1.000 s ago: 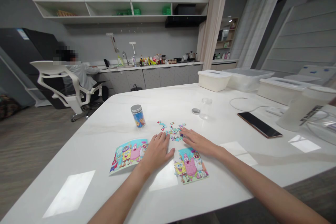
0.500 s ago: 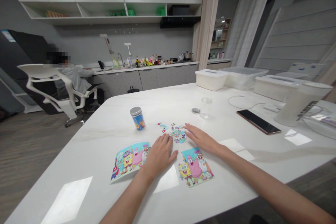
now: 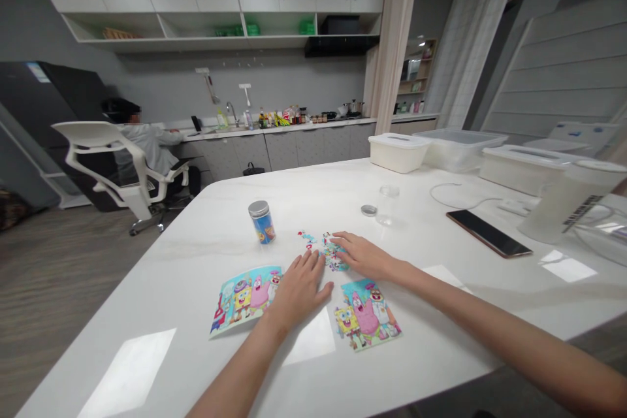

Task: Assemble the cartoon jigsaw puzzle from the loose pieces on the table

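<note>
From the head camera, a loose cluster of small jigsaw pieces (image 3: 324,250) lies near the middle of the white table (image 3: 161,274), toward its near edge. The person's right hand (image 3: 365,258) rests on the cluster's right side, with the right fingers (image 3: 340,245) extended and touching the pieces. They look relaxed, not clenched, though a small piece pinched beneath them could be hidden. The left hand (image 3: 301,290) lies open just left of the cluster, with the left fingers (image 3: 307,264) spread and its heel beside a printed cartoon card (image 3: 245,300). A second cartoon card (image 3: 367,315) lies just below the right hand.

The pieces look light, thin and stiff, and probably lie flat and slide easily on the smooth table. They seem best taken by their edges between fingertips, or nudged apart first, since a press from above could shift the whole cluster.

A blue cylindrical jar with a silver lid (image 3: 261,222) stands upright beyond the left hand, and a small round metal lid (image 3: 369,209) lies farther toward the table's far edge.
</note>
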A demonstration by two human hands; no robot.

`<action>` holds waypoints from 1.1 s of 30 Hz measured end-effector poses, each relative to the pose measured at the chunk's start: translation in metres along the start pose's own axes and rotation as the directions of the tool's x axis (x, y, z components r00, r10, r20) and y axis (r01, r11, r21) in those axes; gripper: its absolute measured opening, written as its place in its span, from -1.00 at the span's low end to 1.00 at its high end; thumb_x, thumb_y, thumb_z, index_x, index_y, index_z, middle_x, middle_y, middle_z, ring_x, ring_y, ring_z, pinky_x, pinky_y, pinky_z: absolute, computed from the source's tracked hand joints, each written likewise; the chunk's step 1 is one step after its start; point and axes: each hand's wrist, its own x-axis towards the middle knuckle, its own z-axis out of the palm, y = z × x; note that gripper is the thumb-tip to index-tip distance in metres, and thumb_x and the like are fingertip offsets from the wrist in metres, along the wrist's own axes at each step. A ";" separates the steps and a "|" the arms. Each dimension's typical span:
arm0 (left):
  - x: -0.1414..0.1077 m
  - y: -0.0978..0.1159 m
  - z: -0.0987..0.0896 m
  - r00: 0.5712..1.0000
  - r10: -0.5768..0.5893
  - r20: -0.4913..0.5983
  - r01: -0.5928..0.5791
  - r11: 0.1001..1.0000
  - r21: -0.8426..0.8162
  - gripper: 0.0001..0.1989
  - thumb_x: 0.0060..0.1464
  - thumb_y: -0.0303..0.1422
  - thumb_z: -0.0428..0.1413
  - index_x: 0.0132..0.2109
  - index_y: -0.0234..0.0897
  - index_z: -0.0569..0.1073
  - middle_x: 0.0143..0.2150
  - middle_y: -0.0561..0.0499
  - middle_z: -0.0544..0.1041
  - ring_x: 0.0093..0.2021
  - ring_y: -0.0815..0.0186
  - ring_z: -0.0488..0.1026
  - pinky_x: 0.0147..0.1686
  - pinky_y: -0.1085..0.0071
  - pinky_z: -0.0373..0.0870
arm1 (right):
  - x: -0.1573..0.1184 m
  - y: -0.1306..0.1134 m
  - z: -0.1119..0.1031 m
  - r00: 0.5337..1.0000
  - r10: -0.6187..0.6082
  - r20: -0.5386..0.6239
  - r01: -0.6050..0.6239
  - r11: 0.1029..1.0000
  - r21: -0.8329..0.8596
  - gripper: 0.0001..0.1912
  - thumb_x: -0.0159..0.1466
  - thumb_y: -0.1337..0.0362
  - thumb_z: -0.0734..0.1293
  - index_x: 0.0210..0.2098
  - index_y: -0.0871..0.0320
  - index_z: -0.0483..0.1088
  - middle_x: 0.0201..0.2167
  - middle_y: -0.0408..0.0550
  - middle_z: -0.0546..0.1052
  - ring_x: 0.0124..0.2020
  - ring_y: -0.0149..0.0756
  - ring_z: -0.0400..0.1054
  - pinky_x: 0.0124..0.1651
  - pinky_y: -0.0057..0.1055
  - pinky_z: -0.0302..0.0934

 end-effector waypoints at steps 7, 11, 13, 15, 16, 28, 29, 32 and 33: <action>-0.001 0.003 -0.006 0.999 0.007 -0.036 -0.008 0.999 -0.035 -0.56 0.24 -0.19 -0.01 0.15 -0.36 0.34 0.23 -0.26 0.38 0.26 0.01 0.27 0.24 0.07 0.20 | 0.093 -0.001 0.024 0.941 -0.167 0.294 0.174 0.985 0.000 -0.51 0.43 0.23 0.11 0.26 0.35 0.26 0.34 0.22 0.20 0.39 -0.05 -0.02 0.39 -0.06 -0.08; -0.002 0.002 -0.003 0.999 -0.014 -0.036 0.013 1.000 -0.028 -0.47 0.25 -0.16 -0.05 0.23 -0.43 0.26 0.30 -0.31 0.30 0.31 0.01 0.21 0.27 0.07 0.15 | 0.083 0.014 0.025 0.935 -0.174 0.308 0.176 0.984 0.019 -0.52 0.46 0.19 0.05 0.22 0.28 0.33 0.32 0.15 0.25 0.38 -0.08 0.02 0.40 -0.06 -0.09; -0.003 0.001 -0.001 1.000 -0.015 -0.006 0.015 0.999 -0.030 -0.45 0.26 -0.15 -0.06 0.24 -0.46 0.26 0.32 -0.31 0.29 0.33 0.00 0.20 0.29 0.06 0.13 | 0.064 0.021 0.019 0.942 -0.157 0.297 0.143 0.987 0.066 -0.45 0.48 0.09 -0.02 0.21 0.22 0.35 0.31 0.09 0.27 0.39 -0.08 0.00 0.39 -0.01 -0.09; -0.002 0.000 -0.001 1.000 -0.018 0.025 0.019 0.999 -0.035 -0.44 0.27 -0.14 -0.06 0.25 -0.47 0.27 0.33 -0.31 0.27 0.34 0.01 0.18 0.31 0.07 0.10 | 0.045 0.025 0.010 0.950 -0.117 0.288 0.084 0.989 0.124 -0.39 0.46 -0.02 -0.05 0.23 0.15 0.35 0.32 0.03 0.27 0.40 -0.08 -0.02 0.41 -0.03 -0.13; -0.002 0.000 0.000 0.999 -0.022 0.034 0.023 0.999 -0.036 -0.43 0.26 -0.14 -0.06 0.26 -0.46 0.26 0.34 -0.30 0.26 0.35 0.01 0.17 0.32 0.08 0.09 | 0.037 0.025 0.006 0.953 -0.101 0.284 0.058 0.987 0.153 -0.39 0.45 -0.06 -0.05 0.22 0.11 0.35 0.31 -0.01 0.28 0.39 -0.09 -0.01 0.41 -0.04 -0.15; -0.001 -0.008 -0.008 0.988 -0.099 0.121 0.105 0.993 -0.047 -0.38 0.23 -0.07 -0.02 0.27 -0.41 0.23 0.37 -0.30 0.20 0.38 0.04 0.12 0.34 0.08 0.03 | 0.001 0.021 -0.014 0.989 0.148 0.007 -0.148 0.988 0.039 -0.56 0.45 0.22 0.01 -0.18 0.22 0.49 -0.13 0.18 0.50 -0.06 -0.10 0.38 0.12 -0.09 0.23; 0.000 -0.009 -0.009 0.990 -0.075 0.120 0.082 0.995 -0.050 -0.40 0.23 -0.07 -0.02 0.27 -0.37 0.24 0.37 -0.26 0.21 0.37 0.05 0.13 0.34 0.08 0.04 | 0.001 0.018 -0.014 0.989 0.149 0.008 -0.149 0.989 0.023 -0.56 0.45 0.23 0.02 -0.21 0.22 0.50 -0.16 0.17 0.49 -0.09 -0.11 0.38 0.08 -0.10 0.25; 0.011 -0.014 -0.017 0.995 0.034 0.092 -0.030 0.999 -0.042 -0.50 0.23 -0.10 0.02 0.21 -0.27 0.31 0.31 -0.20 0.32 0.31 0.04 0.24 0.30 0.05 0.11 | 0.000 0.013 -0.014 0.996 0.047 0.081 -0.050 0.998 0.039 -0.61 0.45 0.26 0.05 -0.11 0.21 0.48 -0.11 0.15 0.48 -0.08 -0.13 0.37 0.07 -0.14 0.25; 0.017 -0.016 -0.020 0.994 0.074 0.085 -0.072 0.997 -0.033 -0.55 0.22 -0.13 0.04 0.17 -0.25 0.35 0.26 -0.20 0.38 0.27 0.04 0.30 0.27 0.04 0.15 | 0.000 0.013 -0.015 0.995 0.011 0.099 -0.016 0.999 0.046 -0.62 0.45 0.27 0.05 -0.06 0.20 0.47 -0.08 0.14 0.47 -0.06 -0.14 0.37 0.08 -0.14 0.25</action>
